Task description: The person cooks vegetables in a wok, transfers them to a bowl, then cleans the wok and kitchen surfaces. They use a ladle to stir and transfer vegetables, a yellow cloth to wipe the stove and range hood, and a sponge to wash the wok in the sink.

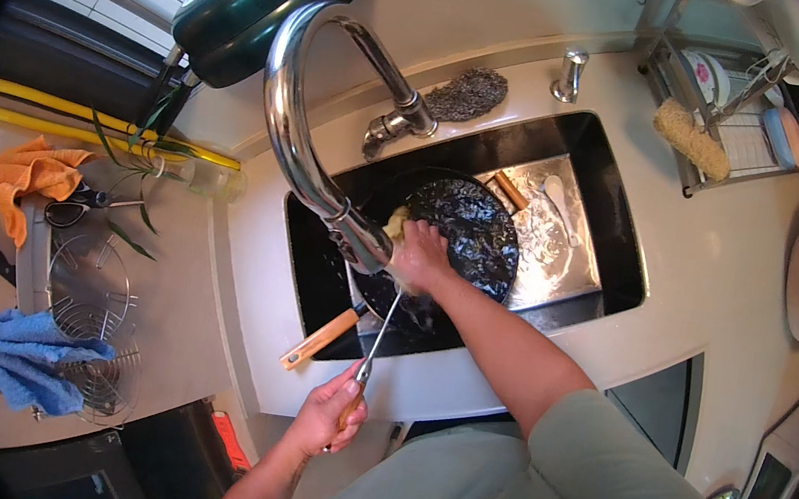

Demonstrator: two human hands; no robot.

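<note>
My left hand [328,414] grips the wooden handle of a cooking utensil with a thin metal shaft [383,331]. The shaft rises over the sink's front edge, and the faucet head and my right hand hide its far end. My right hand [425,253] is closed around a pale yellow scrubber [396,222] at that end. Beneath it sits a round black pan [484,238] with rippling water inside. A second wooden handle [321,338] sticks out over the sink's front-left rim. The chrome gooseneck faucet [290,99] arches above, its head beside my right hand.
The black sink [618,225] also holds a metal tray [578,269] with a white spoon [560,204] and a brown handle [511,191]. A steel-wool pad [469,95] lies behind the faucet. A dish rack [753,152] stands right; a blue cloth [33,356] and scissors [63,214] are left.
</note>
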